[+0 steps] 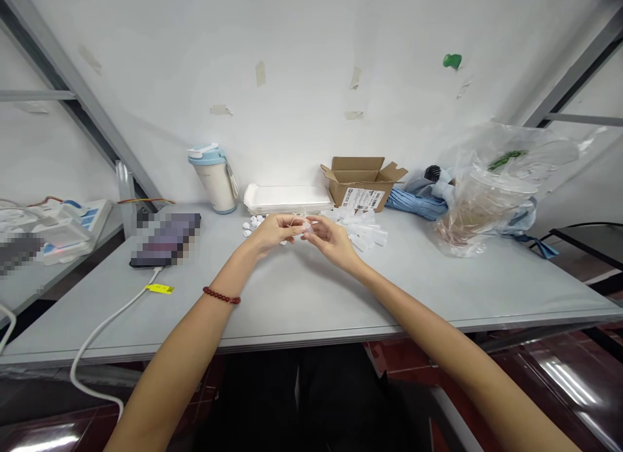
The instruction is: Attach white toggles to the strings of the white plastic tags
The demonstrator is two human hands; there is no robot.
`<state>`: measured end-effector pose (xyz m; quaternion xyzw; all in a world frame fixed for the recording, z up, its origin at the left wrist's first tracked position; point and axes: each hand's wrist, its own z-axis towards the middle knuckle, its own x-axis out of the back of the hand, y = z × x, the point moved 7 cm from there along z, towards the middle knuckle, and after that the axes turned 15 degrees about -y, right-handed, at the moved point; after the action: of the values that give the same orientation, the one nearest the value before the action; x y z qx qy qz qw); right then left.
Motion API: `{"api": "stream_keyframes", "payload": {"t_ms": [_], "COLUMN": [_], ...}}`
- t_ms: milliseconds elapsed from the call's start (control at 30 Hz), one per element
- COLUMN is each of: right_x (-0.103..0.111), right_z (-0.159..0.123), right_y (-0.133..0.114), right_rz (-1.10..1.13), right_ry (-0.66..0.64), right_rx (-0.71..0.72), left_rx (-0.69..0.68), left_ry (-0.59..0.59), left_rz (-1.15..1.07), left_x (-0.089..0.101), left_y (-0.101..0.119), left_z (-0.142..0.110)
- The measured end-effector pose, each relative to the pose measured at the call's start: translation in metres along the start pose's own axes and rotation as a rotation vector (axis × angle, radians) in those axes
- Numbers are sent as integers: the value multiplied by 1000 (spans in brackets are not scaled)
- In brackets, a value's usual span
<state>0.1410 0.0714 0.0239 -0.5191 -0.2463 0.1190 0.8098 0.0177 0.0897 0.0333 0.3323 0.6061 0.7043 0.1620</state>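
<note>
Over the middle of the grey table, my left hand (275, 234) and my right hand (335, 242) meet with fingertips pinched together. Between them is a small white piece (306, 226), mostly covered by the fingers, so its exact kind does not show. Thin pale strands (300, 215) show just behind the fingertips. Several small white caps (247, 229) lie loose beside and behind my left hand. Clear, tube-like plastic pieces (370, 234) are heaped behind and to the right of my right hand.
A white tray stack (292, 196) and an opened cardboard box (363, 187) stand at the wall. A tumbler (214, 179) and a phone (168, 239) on a white cable (104, 329) are left. Right are a blue folded umbrella (418, 204) and a plastic bag with a cup (487, 199).
</note>
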Motion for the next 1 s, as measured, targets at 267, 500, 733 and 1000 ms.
{"api": "stream_keyframes", "payload": {"t_ms": [267, 500, 733, 1000], "right_x": [13, 14, 2, -9], "right_z": [2, 2, 3, 1], "right_y": [16, 23, 27, 35], "right_rz": [19, 174, 549, 611], "right_ry": [136, 176, 39, -18], "right_rx": [-58, -128, -217, -285], "left_rx": [25, -16, -141, -170], "left_ry": [393, 469, 259, 40], "left_rz": [91, 278, 711, 884], "left_x": [16, 17, -18, -28], "left_y": [-8, -2, 26, 24], "left_z": [-1, -2, -2, 1]}}
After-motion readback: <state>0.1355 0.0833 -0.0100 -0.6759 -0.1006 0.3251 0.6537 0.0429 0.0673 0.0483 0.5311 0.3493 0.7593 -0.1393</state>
